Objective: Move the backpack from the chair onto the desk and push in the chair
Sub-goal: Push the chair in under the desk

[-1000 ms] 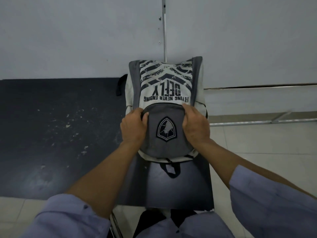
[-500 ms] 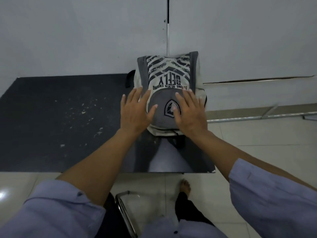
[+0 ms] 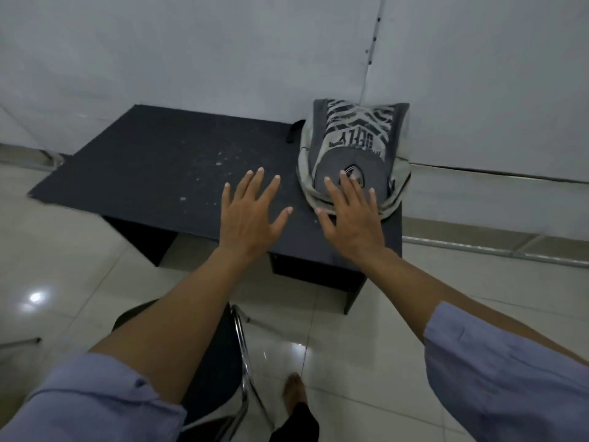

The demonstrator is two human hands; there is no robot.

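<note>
The grey and cream backpack (image 3: 353, 148) with black stripes lies on the right end of the dark desk (image 3: 165, 167), its top against the wall. My left hand (image 3: 251, 212) hovers flat over the desk's front edge, fingers spread, empty. My right hand (image 3: 350, 215) is spread too, and its fingertips overlap the backpack's near end; contact is unclear. The black chair (image 3: 210, 374) with a chrome frame stands below my left forearm, out from the desk.
A grey wall (image 3: 223, 52) runs behind the desk. Glossy white floor tiles (image 3: 366, 352) surround it. A metal rail (image 3: 497, 250) lies along the floor at the right. My bare foot (image 3: 294, 390) is beside the chair's leg.
Both hands let go of the backpack and drew back toward me with fingers spread. The view pulled away and turned left, so the chair now shows.
</note>
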